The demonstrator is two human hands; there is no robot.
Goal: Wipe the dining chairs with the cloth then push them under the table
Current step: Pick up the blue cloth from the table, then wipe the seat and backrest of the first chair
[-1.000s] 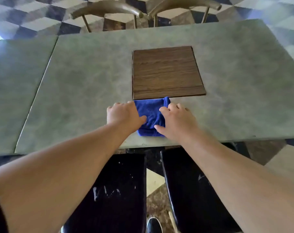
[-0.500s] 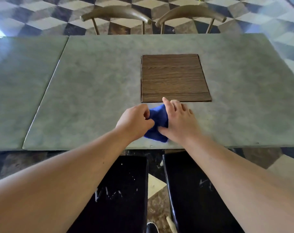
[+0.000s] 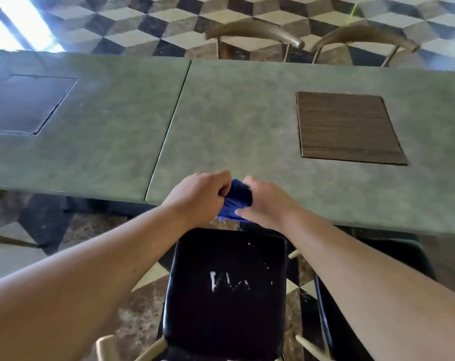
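Two hands of mine were bunched on the cloth, where half a second before it had lain flatter against the desk with my right palm spread over it. By this moment it was lifted into a blue wad at the near edge of the desk, between my hands. My view had also swung: the brown wooden square, earlier straight ahead, now sat off to the right, and a second, darker inset square had come into sight at the far left.

My left hand had its fingers curled into a fist, pinching the cloth's left side. My right hand held the other side, thumb underneath and fingers wrapped over the top, so only a strip of blue showed between them.

Counting from left to right: two desk slabs met at one seam running away from me. Two inset squares, one per slab. One cloth. Four chairs showed in part: two curved tan backrests beyond the far edge, the left one and the right one, and two black seats on my side. The black seat directly beneath my wrists bore white smears; the second black seat was mostly hidden by my right forearm.
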